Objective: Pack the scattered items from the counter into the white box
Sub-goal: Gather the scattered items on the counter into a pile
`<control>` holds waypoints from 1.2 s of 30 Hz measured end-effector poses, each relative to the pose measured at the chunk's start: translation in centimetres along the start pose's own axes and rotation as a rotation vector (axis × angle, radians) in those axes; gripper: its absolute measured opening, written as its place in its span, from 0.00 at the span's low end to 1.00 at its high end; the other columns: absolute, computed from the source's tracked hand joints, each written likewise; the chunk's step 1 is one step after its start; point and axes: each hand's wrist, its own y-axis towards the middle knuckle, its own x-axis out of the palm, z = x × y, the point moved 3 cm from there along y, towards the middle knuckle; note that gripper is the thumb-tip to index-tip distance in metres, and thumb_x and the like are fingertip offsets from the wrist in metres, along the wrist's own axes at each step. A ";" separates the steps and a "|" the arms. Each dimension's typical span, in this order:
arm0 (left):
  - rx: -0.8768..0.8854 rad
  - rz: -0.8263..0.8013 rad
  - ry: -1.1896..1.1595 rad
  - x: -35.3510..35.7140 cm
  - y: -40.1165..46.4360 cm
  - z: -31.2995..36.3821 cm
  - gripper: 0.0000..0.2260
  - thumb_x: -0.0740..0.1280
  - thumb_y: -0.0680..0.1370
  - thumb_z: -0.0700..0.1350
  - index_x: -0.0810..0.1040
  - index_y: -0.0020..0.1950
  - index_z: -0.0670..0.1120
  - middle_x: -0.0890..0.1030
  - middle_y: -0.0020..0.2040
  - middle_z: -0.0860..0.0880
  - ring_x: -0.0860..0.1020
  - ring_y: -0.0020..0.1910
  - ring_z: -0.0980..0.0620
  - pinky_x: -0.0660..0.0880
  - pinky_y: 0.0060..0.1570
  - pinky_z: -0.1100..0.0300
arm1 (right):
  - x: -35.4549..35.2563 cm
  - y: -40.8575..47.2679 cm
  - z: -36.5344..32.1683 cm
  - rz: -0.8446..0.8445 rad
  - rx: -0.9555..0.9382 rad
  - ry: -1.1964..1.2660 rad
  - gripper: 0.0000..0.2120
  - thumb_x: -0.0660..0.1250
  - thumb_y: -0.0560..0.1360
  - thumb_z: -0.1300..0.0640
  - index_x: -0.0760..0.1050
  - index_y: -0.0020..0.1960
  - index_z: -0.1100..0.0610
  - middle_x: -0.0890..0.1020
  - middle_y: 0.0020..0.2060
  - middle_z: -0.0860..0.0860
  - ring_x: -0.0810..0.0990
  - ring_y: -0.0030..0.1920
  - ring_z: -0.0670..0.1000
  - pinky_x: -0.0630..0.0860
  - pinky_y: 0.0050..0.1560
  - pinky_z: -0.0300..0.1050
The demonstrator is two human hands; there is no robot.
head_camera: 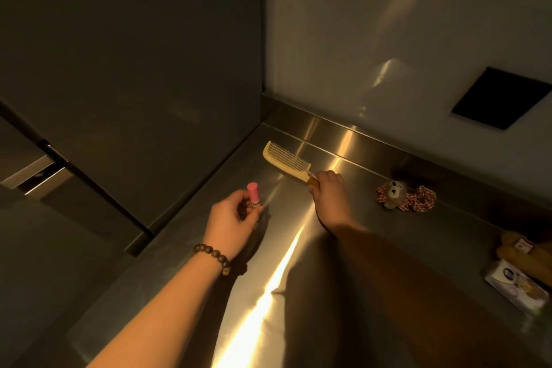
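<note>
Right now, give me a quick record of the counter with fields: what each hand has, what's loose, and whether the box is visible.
left hand: holds pink tube upright
right hand: grips comb by its handle
loose on counter: scrunchie with plush animal face
right edge: small printed carton, brown item behind it, unclear
white box: not in view

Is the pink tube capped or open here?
Capped. The pink tube, pinched in the left hand, shows a closed, rounded pink top with no product exposed.
</note>
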 end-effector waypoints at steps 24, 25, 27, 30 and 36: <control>0.662 -0.789 -0.176 25.2 -25.5 24.2 0.09 0.70 0.72 0.46 0.76 0.48 0.57 0.78 0.41 0.59 0.76 0.41 0.63 0.73 0.42 0.65 | -22.8 -46.8 15.0 0.687 0.914 0.044 0.10 0.62 0.78 0.56 0.74 0.58 0.54 0.77 0.50 0.50 0.76 0.51 0.50 0.73 0.51 0.45; 0.677 -0.820 -0.170 26.2 -26.9 24.9 0.08 0.70 0.72 0.46 0.75 0.47 0.57 0.78 0.41 0.58 0.76 0.41 0.62 0.74 0.42 0.64 | -23.4 -48.7 15.5 0.715 0.944 0.045 0.10 0.62 0.77 0.57 0.74 0.58 0.54 0.76 0.50 0.49 0.76 0.51 0.49 0.73 0.51 0.45; 0.695 -0.870 -0.158 28.1 -29.5 26.3 0.08 0.70 0.72 0.47 0.75 0.46 0.57 0.78 0.41 0.58 0.76 0.41 0.61 0.75 0.43 0.63 | -24.7 -52.1 16.8 0.746 1.009 0.037 0.11 0.62 0.78 0.57 0.73 0.59 0.53 0.77 0.51 0.50 0.75 0.50 0.47 0.72 0.50 0.44; 0.736 -0.907 -0.133 30.9 -32.8 28.3 0.07 0.70 0.72 0.47 0.75 0.46 0.56 0.78 0.40 0.57 0.76 0.41 0.60 0.75 0.42 0.61 | -26.4 -56.1 19.4 0.742 1.133 0.092 0.10 0.61 0.78 0.54 0.73 0.58 0.53 0.78 0.51 0.52 0.76 0.50 0.49 0.74 0.51 0.47; 0.689 -0.930 -0.145 36.6 -37.5 32.4 0.05 0.70 0.72 0.49 0.75 0.45 0.56 0.79 0.41 0.56 0.77 0.41 0.59 0.74 0.41 0.63 | -30.8 -58.5 26.0 0.666 1.068 0.102 0.14 0.59 0.79 0.58 0.72 0.62 0.61 0.77 0.58 0.59 0.75 0.58 0.58 0.70 0.59 0.49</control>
